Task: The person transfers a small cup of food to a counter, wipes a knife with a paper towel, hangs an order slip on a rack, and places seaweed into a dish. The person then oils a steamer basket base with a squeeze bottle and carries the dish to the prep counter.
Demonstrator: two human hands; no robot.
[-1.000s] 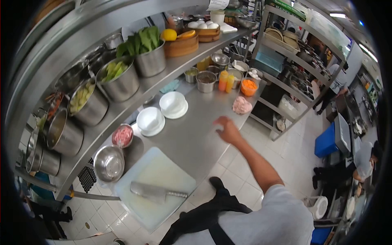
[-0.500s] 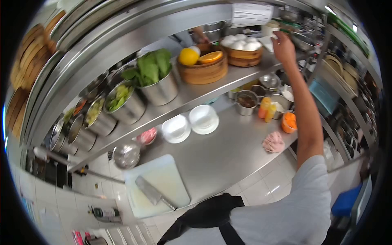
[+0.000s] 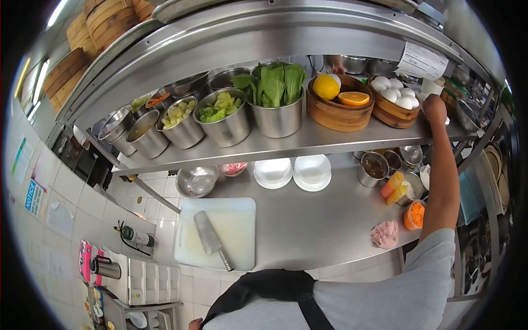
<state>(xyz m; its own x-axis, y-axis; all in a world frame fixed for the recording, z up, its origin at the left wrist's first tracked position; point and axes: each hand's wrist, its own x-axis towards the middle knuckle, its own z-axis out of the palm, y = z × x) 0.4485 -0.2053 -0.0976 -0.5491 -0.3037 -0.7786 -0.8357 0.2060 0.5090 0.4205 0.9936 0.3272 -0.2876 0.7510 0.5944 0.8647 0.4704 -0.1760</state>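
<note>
My right hand (image 3: 435,110) reaches up to the shelf, its fingers closed beside a bamboo basket of white eggs (image 3: 397,94); what it holds is hidden. Only a small part of my left hand (image 3: 195,324) shows at the bottom edge, its fingers out of sight. On the counter below, a cleaver (image 3: 208,234) lies on a white cutting board (image 3: 242,220). Pink raw meat (image 3: 385,235) sits near the counter's right front edge, by a tub of orange pieces (image 3: 414,214). Two stacks of white bowls (image 3: 273,172) stand under the shelf.
Steel pots of cut vegetables and leafy greens (image 3: 273,88) line the shelf (image 3: 231,151), with a bamboo basket (image 3: 340,113) holding orange fruit. Squeeze bottles (image 3: 392,185) stand below at right. Behind the shelf a co-worker's hand (image 3: 338,66) shows. A fire extinguisher (image 3: 136,236) is at left.
My right hand has gone from above the counter up to the shelf and now has its fingers closed beside the eggs. The view has turned toward the shelf and the left wall.
</note>
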